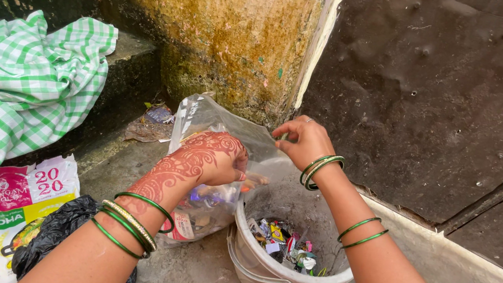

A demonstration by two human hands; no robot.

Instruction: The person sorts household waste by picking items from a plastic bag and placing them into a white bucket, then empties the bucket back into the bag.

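Above the round, pale plastic bucket (285, 271) of scraps, both hands are pinching the crumpled clear plastic bag (209, 155): the left hand (212, 159) is gripping its bulging side left of the bucket, the right hand (302, 139) is nipping its upper edge over the rim
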